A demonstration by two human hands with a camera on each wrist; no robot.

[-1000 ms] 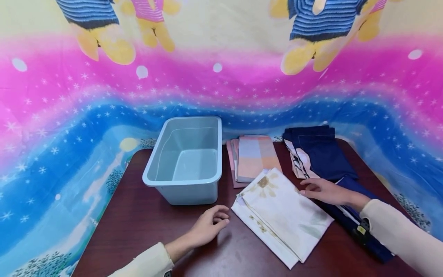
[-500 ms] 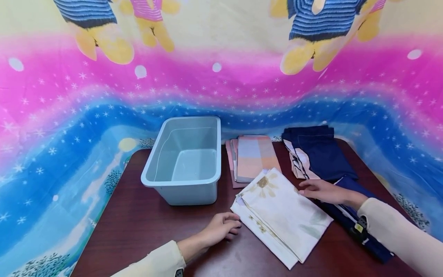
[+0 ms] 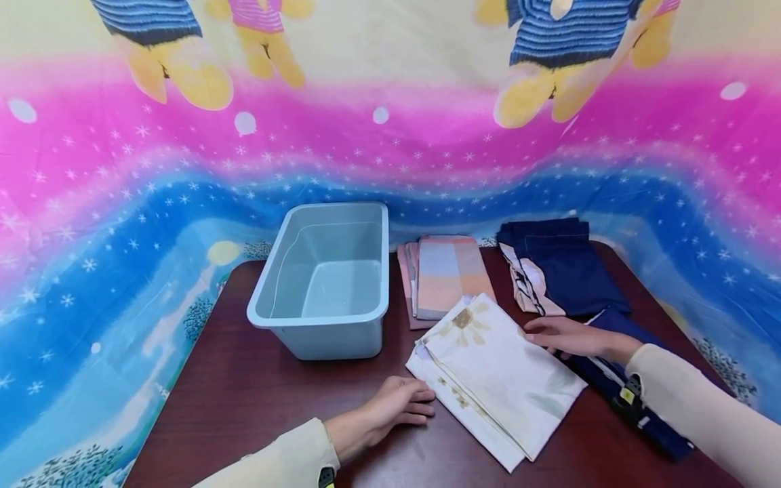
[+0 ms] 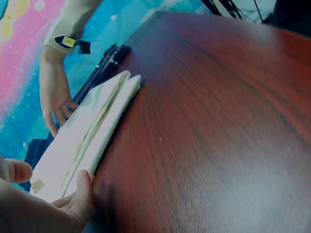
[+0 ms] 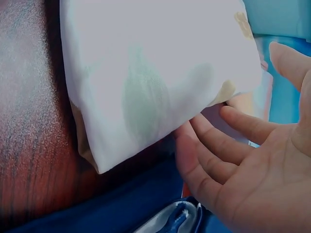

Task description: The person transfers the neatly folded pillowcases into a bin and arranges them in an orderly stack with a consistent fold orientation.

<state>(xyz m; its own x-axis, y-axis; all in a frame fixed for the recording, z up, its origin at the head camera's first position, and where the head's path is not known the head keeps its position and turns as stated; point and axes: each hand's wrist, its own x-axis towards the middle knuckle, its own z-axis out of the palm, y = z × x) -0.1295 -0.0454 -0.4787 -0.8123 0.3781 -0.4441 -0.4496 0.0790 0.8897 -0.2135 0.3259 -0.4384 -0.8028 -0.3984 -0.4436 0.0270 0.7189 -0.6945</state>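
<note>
A folded white cloth with a flower print [image 3: 500, 379] lies turned at an angle on the dark red-brown table. At its left edge is my left hand [image 3: 395, 408], fingers relaxed and fingertips at the fold. My right hand [image 3: 573, 337] is on the opposite side. In the right wrist view, the right hand's fingers [image 5: 214, 165] reach to the cloth's edge, some tips partly hidden beneath it. The left wrist view has the cloth [image 4: 92, 131] between both hands, the left thumb [image 4: 85, 187] along its near side. Neither hand grips it.
A grey-blue plastic tub [image 3: 318, 325] stands at the back left. Behind the white cloth lies a folded pink checked cloth [image 3: 454, 278]. Navy folded fabric [image 3: 573, 271] is at the back right, and another navy piece [image 3: 659, 434] lies under my right forearm.
My left hand has moved right across the table to the white cloth's left edge. The right hand has barely shifted, and the cloth lies as before.
</note>
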